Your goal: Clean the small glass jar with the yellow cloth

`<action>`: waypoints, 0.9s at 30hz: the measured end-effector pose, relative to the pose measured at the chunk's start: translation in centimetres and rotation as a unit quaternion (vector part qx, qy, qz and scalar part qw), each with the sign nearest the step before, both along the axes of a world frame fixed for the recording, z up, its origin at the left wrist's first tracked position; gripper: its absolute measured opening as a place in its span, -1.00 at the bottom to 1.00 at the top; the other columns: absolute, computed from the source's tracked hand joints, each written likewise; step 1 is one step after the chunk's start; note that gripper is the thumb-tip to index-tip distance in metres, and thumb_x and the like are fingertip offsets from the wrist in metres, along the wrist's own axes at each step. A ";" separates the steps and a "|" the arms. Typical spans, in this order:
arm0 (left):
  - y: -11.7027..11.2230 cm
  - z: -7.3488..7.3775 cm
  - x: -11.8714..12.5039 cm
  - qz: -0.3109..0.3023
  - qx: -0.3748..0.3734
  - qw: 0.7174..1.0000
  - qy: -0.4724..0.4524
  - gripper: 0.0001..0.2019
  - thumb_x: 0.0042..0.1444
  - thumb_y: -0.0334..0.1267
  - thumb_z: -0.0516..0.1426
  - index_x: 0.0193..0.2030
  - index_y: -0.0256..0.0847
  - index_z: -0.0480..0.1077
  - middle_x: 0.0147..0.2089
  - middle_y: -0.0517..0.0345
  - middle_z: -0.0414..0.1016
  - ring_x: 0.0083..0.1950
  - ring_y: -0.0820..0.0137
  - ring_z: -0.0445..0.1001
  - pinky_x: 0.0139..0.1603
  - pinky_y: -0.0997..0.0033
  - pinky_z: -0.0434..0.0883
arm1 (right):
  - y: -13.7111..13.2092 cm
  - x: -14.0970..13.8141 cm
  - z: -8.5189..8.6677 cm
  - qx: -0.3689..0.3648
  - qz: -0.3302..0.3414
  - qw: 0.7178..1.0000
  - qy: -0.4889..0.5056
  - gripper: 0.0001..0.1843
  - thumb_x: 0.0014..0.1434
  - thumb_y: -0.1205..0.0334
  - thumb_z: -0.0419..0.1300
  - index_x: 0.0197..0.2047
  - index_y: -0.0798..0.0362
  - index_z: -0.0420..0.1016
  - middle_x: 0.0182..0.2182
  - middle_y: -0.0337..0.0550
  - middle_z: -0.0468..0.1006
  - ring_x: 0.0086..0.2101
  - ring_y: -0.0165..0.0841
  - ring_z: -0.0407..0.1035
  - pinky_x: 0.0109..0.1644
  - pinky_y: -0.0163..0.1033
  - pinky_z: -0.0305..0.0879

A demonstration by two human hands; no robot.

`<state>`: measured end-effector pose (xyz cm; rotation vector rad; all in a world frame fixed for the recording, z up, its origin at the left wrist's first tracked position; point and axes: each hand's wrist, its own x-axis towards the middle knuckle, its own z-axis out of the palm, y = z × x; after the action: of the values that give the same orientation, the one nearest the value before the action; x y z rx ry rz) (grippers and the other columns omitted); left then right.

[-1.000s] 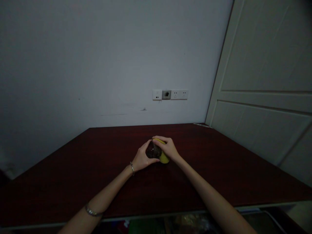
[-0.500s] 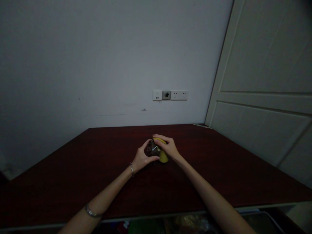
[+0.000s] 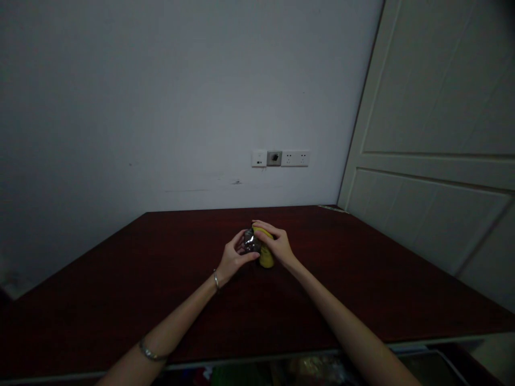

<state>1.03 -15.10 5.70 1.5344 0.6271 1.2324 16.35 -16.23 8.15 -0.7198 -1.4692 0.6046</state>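
Just above or on the dark red table [image 3: 181, 241], my left hand [image 3: 232, 260] curls its fingers and thumb around a small, shiny see-through vessel [image 3: 251, 243] that looks like glass; its exact kind is hard to make out. My right hand [image 3: 281, 246] grips a yellow cloth [image 3: 266, 258] and presses it against the vessel's upper right side. Part of the cloth hangs below the right hand's fingers. Both hands touch at the vessel, and the fingers behind it are partly hidden.
Wall sockets [image 3: 295, 158] sit on the pale wall behind the table. A white panelled door [image 3: 434, 177] stands on the right. Below the table's front edge, an open space holds a green item [image 3: 241, 374] and crinkled clear packaging [image 3: 317, 370].
The vessel has turned in my left hand and now shows a brighter reflection. The cloth's hanging end has shifted slightly left. Both hands stay in nearly the same place.
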 end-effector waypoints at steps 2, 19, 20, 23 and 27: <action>-0.1 0.1 0.0 -0.001 -0.008 1.000 -0.003 -0.24 -0.31 -0.27 0.33 0.11 -0.32 0.18 0.09 -0.11 0.35 0.09 0.13 0.34 0.12 0.11 0.30 | 0.4 -0.1 -0.2 -0.044 -0.002 0.998 0.033 -0.68 -0.03 0.07 0.23 -0.19 0.01 0.55 -0.14 -0.09 0.54 -0.08 -0.21 0.39 0.08 -0.04 0.25; -0.4 0.6 -0.1 -0.007 -0.018 1.000 -0.009 -0.40 -0.25 -0.23 0.31 0.00 -0.33 0.32 -0.03 -0.05 0.46 -0.01 0.16 0.43 0.01 0.20 0.38 | 0.0 0.0 0.1 -0.009 0.000 1.000 0.009 -0.74 0.02 0.12 0.21 -0.21 0.01 0.56 -0.15 -0.08 0.54 -0.08 -0.24 0.38 0.08 -0.09 0.23; -0.4 0.7 -0.1 -0.006 -0.022 1.000 -0.009 -0.40 -0.26 -0.23 0.31 0.00 -0.33 0.33 -0.03 -0.05 0.47 -0.01 0.16 0.43 0.01 0.21 0.37 | 0.1 0.0 0.0 -0.011 0.001 1.000 0.010 -0.74 0.02 0.12 0.21 -0.22 0.01 0.56 -0.16 -0.08 0.55 -0.09 -0.24 0.38 0.08 -0.08 0.23; -0.4 0.7 -0.1 -0.004 -0.040 0.999 -0.008 -0.45 -0.23 -0.23 0.30 -0.03 -0.34 0.35 -0.04 -0.06 0.47 -0.03 0.19 0.44 0.00 0.25 0.38 | -0.1 0.1 0.0 0.022 0.017 0.999 -0.019 -0.77 0.02 0.15 0.21 -0.22 -0.02 0.56 -0.13 -0.10 0.52 -0.07 -0.25 0.36 0.07 -0.10 0.23; 0.1 0.4 0.1 0.004 -0.039 0.999 -0.006 -0.42 -0.27 -0.26 0.31 -0.03 -0.35 0.33 -0.03 -0.08 0.46 -0.03 0.20 0.44 0.00 0.25 0.37 | -0.6 0.3 0.3 0.080 0.024 0.993 -0.086 -0.79 0.00 0.19 0.24 -0.22 -0.08 0.56 -0.05 -0.12 0.45 -0.05 -0.26 0.34 0.06 -0.12 0.23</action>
<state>1.10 -14.97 6.13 1.4591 0.6659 1.2082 16.63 -16.81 8.40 -0.6242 -1.6790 0.4642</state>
